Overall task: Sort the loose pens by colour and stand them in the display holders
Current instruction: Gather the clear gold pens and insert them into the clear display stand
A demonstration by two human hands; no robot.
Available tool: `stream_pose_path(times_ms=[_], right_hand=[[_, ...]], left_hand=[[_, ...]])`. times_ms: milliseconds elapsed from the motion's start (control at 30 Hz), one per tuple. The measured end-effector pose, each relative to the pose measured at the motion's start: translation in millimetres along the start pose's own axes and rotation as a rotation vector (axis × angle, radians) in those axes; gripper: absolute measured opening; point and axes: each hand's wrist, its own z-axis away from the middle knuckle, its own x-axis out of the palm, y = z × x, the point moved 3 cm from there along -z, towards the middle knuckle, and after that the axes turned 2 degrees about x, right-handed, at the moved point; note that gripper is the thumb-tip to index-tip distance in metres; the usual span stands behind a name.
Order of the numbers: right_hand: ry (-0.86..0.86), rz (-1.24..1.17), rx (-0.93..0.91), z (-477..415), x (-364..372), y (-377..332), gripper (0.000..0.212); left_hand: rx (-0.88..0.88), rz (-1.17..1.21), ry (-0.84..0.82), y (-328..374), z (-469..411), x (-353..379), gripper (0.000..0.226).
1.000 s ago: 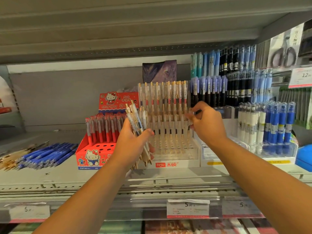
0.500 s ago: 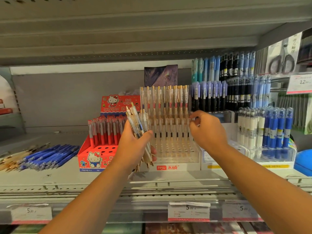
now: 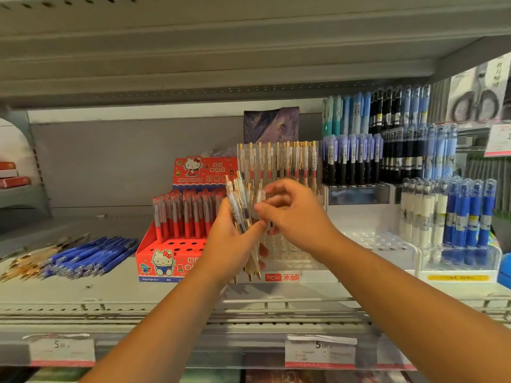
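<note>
Head view: left hand [image 3: 232,244] grips a bundle of clear gold-clip pens [image 3: 239,205] in front of the clear hesu holder [image 3: 309,275]. Right hand [image 3: 293,217] pinches one pen [image 3: 260,196] at the bundle's top. Risk: the tug loosens the left grip and pens spill onto the shelf [image 3: 110,288]. Ink colours are hard to read, so a mis-sort is possible.

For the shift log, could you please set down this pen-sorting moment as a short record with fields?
left grip: holds a bunch of clear pens, tips down
right grip: pinches the same bunch near its top
clear holder: back rows filled, front holes bare
red holder: red pens at back, front holes bare
loose blue pens: lying on the shelf, left
</note>
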Motion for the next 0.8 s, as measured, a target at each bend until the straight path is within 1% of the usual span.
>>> stream_pose_path(times_ms=[67,200,300,400,467,533,600,667,800], right_hand=[[0.018,-0.018,0.013,-3,4,1,0.022],[0.074,-0.083,0.006,-10,8,0,0.022],[0.116,-0.136,-0.003,-15,10,0,0.023],[0.178,-0.158,0.007,-21,6,0,0.025],[0.210,-0.226,0.037,-26,0,-1,0.026],[0.232,-0.272,0.055,-31,-8,-2,0.027],[0.249,-0.255,0.047,-34,-13,-1,0.028],[0.240,-0.207,0.025,-36,-13,1,0.031],[0.183,-0.070,-0.025,-38,0,11,0.037]], left_hand=[[0.019,-0.019,0.023,1,0,0,0.041],[0.076,-0.036,0.136,6,0,-3,0.041],[0.087,-0.046,0.211,8,0,-6,0.037],[0.110,-0.081,0.351,7,-1,-14,0.034],[0.117,-0.084,0.459,5,-3,-20,0.036],[0.125,-0.085,0.515,4,-4,-24,0.037],[0.121,-0.109,0.527,3,-5,-25,0.038],[0.115,-0.114,0.504,4,-5,-23,0.039],[0.124,-0.139,0.386,5,-5,-15,0.042]])
